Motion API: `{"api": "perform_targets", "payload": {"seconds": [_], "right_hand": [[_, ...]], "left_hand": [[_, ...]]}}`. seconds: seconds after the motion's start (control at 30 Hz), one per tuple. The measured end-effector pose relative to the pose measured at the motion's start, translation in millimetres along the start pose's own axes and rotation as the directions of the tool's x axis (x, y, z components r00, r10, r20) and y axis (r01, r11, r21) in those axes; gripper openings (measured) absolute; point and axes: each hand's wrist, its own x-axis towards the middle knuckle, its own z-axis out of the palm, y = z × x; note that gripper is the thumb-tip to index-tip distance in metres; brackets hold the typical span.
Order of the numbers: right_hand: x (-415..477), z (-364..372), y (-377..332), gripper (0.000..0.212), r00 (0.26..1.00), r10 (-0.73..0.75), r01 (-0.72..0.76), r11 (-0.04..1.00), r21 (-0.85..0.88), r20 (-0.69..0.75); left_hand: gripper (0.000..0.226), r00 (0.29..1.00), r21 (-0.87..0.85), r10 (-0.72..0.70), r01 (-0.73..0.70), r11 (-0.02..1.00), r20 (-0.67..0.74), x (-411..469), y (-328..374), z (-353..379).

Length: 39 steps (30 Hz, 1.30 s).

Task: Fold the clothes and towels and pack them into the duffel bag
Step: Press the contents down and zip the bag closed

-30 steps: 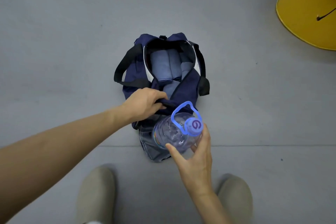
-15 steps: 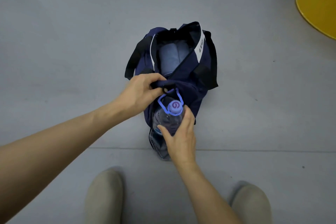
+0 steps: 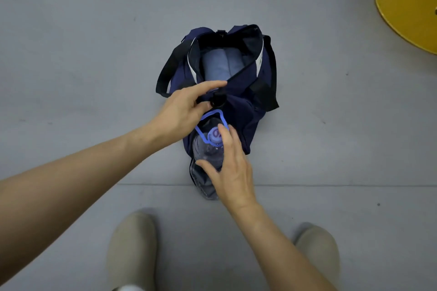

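Note:
A navy duffel bag (image 3: 246,111) with black straps stands open on the grey floor. Folded blue-grey clothes (image 3: 222,64) lie inside its main compartment. A clear water bottle (image 3: 208,151) with a blue cap and blue carry loop stands in the mesh end pocket nearest me. My left hand (image 3: 184,106) pinches the bag's near edge by a black ring, just above the bottle. My right hand (image 3: 229,168) wraps the bottle's shoulder, forefinger on the cap.
A yellow rounded object (image 3: 409,4) sits at the top right corner. My two beige slippers, one (image 3: 132,250) left and one (image 3: 319,250) right, stand at the bottom of the view. A floor seam (image 3: 331,185) runs across, under the bag's near end.
The bottle went from held above the floor beside the bag down into the end pocket. My left hand shifted its grip along the bag's near edge. The bag's mouth has opened wider.

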Motion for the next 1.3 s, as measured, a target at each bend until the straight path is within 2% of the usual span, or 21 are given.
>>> {"api": "perform_targets", "payload": {"seconds": [0.13,0.27,0.43,0.53,0.63,0.77,0.87,1.0,1.1,1.2,1.3], "right_hand": [[13.5,11.0,-3.8,0.083,0.994,-0.097,0.092,0.99,-0.107,-0.042],[35.6,11.9,-11.8,0.076,0.996,-0.087,0.088,0.971,-0.223,0.013],[33.1,1.2,-14.3,0.072,0.996,-0.055,0.066,0.98,-0.186,0.066],[16.8,-5.1,-5.8,0.067,0.985,-0.17,0.171,0.964,-0.205,0.025],[20.1,-12.6,1.5,0.061,0.968,-0.236,0.246,0.955,-0.167,0.081],[27.3,-24.2,-5.9,0.051,0.942,-0.239,0.275,0.952,-0.133,0.235],[33.7,-34.1,-7.5,0.044,0.939,-0.203,0.253,0.955,-0.157,0.278],[56.9,-34.4,-1.3,0.048,0.946,-0.12,0.171,0.974,-0.148,0.3],[68.5,-25.8,-7.6,0.046,0.97,-0.059,0.112,0.97,-0.217,0.235],[69.8,-12.2,-17.8,0.045,0.996,0.004,0.019,0.964,-0.266,0.086],[62.0,1.1,-17.6,0.04,0.995,0.057,-0.072,0.982,-0.175,-0.088]], "left_hand": [[0.05,0.999,-0.07,-0.04,0.038,0.997,-0.026,6.2,-1.5,2.4],[0.039,0.997,-0.102,-0.055,0.049,0.994,-0.053,10.6,-4.5,-4.9],[0.03,0.993,-0.061,-0.095,0.091,0.994,-0.065,16.2,-20.9,-15.4],[0.031,0.989,-0.017,-0.112,0.111,0.994,-0.094,20.3,-26.1,-11.7],[0.032,0.989,-0.011,-0.114,0.114,0.993,-0.094,24.4,-24.3,-9.5],[0.033,0.988,-0.005,-0.124,0.124,0.992,-0.093,25.7,-23.2,-10.9],[0.033,0.989,-0.004,-0.121,0.121,0.993,-0.079,24.3,-22.4,-11.6],[0.031,0.995,-0.003,-0.089,0.089,0.996,-0.052,20.5,-17.4,-9.8],[0.027,0.997,-0.054,-0.061,0.059,0.997,-0.048,19.1,-8.6,-8.6],[0.023,0.998,-0.081,-0.043,0.039,0.996,-0.049,17.3,-1.0,-8.6],[0.022,0.997,-0.083,-0.065,0.061,0.995,-0.046,16.9,-1.2,-8.0]]}}
